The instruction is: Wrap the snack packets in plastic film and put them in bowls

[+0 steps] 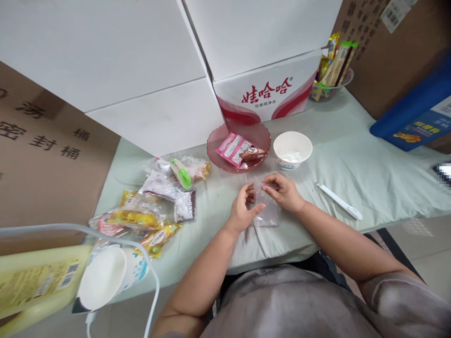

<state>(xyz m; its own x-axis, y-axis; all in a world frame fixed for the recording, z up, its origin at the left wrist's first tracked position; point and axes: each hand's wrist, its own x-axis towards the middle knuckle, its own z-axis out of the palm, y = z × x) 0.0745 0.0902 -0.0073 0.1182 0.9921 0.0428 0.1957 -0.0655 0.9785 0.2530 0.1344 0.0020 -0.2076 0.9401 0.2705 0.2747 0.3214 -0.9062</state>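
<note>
A small clear plastic bag lies near the front edge of the cloth-covered table, between my two hands. My right hand pinches its upper part with thumb and forefinger. At the bag's left edge is my left hand, its fingers curled and its thumb laid over the plastic. Just behind my hands stands a pink ribbed bowl with a pink packet and a brown packet in it. Beside it, a white paper bowl holds something clear or whitish.
A white utility knife lies to the right. On the left are a pile of snack packets and paper cups beside a white cable. White boxes line the back, with a snack-filled clear bowl and blue container rightward.
</note>
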